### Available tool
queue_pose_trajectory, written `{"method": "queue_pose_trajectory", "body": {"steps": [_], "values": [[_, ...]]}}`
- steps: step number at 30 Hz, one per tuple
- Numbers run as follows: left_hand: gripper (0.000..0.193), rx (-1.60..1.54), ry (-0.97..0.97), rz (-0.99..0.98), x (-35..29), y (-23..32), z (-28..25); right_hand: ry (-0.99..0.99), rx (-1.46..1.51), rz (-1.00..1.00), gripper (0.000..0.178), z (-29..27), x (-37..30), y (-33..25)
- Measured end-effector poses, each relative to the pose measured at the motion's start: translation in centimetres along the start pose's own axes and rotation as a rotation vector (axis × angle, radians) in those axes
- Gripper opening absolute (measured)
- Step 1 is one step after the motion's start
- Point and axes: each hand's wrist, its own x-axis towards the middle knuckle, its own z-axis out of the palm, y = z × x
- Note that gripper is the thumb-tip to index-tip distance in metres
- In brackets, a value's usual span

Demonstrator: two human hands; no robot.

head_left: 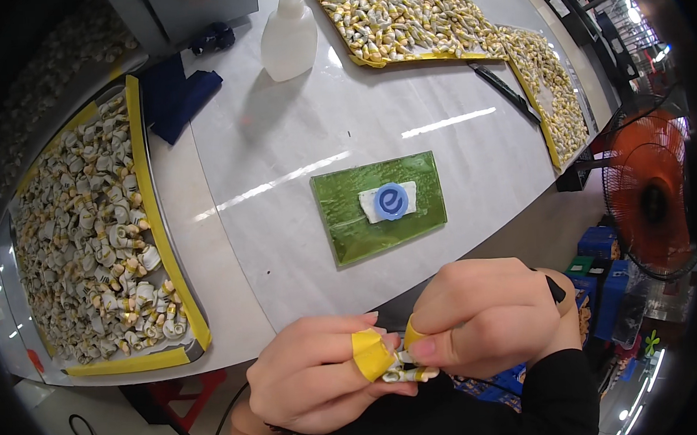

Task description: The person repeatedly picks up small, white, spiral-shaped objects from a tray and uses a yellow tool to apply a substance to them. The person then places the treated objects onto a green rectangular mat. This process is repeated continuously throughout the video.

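Note:
My left hand (pixel 317 373) is closed in front of me at the table's near edge, yellow tape wrapped round one finger. Its fingertips grip a small white figurine piece (pixel 408 374) with yellow and dark parts. Against that piece press the thumb and taped forefinger of my right hand (pixel 487 312), which is closed too. A black end (pixel 555 287) sticks out behind the right hand; whether it belongs to a held tool is hidden. Beyond my hands lies a green slab (pixel 342 237), bearing a white pad (pixel 370 208) and a round blue piece with a dark curved mark (pixel 392 202).
Yellow-edged trays of small figurine pieces stand at left (pixel 153 220) and far right (pixel 427 57). A squeeze bottle (pixel 288 43), dark blue cloth (pixel 177 100) and black utility knife (pixel 506 93) lie around the table. An orange fan (pixel 650 190) stands at right.

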Motion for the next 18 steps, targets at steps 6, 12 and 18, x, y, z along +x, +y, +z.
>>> {"method": "queue_pose_trajectory", "body": {"steps": [6,12,18], "values": [[0.037,0.084,-0.019,0.061,0.1,0.3,-0.4,-0.039,0.063,0.032,0.018,-0.3,0.4,-0.2],[0.035,0.027,-0.063,-0.023,0.7,0.4,-0.4,-0.02,0.014,-0.033,0.014,-0.3,0.2,0.1],[0.041,0.089,0.136,0.002,-0.1,-0.3,0.5,0.068,-0.136,-0.141,0.011,0.4,0.0,0.2]]}}
